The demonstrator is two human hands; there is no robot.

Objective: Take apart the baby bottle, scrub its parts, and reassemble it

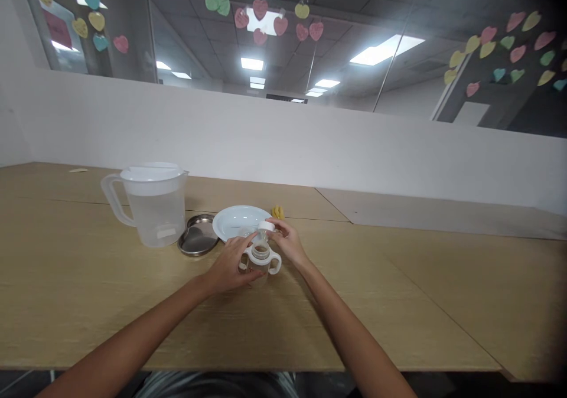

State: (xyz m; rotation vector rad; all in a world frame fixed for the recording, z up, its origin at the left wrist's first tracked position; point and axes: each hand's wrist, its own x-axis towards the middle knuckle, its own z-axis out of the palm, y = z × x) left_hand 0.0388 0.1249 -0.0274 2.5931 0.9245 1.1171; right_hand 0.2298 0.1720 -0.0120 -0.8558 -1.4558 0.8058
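Near a white dish (237, 216) on the wood-grain counter (376, 303), a two-handled bottle (261, 261) is grasped by the left hand (228, 266); a white cap (265, 226), by the right hand (289, 244); glass (212, 49) above is dotted with heart-shaped notes (280, 26).

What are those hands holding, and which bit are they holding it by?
The left hand holds the two-handled bottle around its side; the right hand pinches the white cap by its edge.

The left hand (228, 266) partly hides the bottle (260, 255).
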